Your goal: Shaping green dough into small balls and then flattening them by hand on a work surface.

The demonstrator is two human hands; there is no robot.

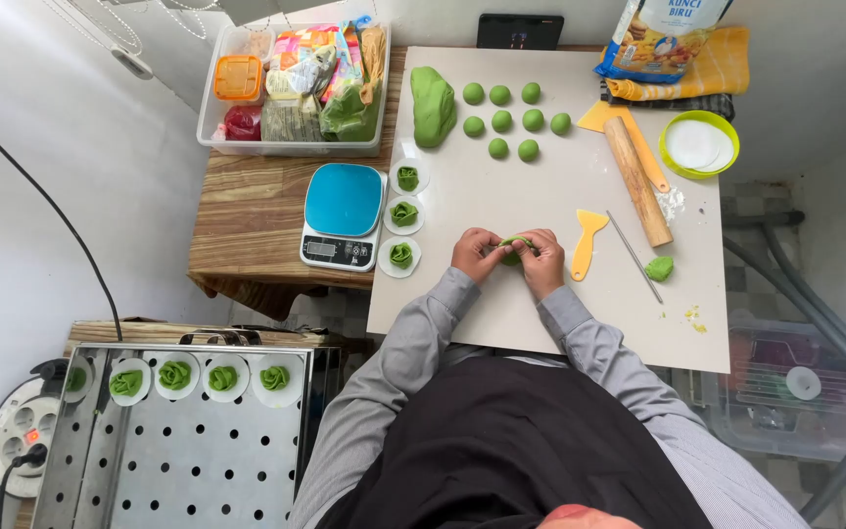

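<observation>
We see white walls (70,118), a wooden worktop (247,211) (partly under a pale board (580,313)), and tiled floor (751,211).

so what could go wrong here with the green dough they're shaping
1. Both hands, left hand and right hand, pinch one small green dough piece; too much pressure could tear or flatten it.
2. The thin metal rod and yellow scraper lie close beside the right hand, so a sleeve might knock them.
3. The dough balls and large dough lump sit uncovered and may dry out.
</observation>
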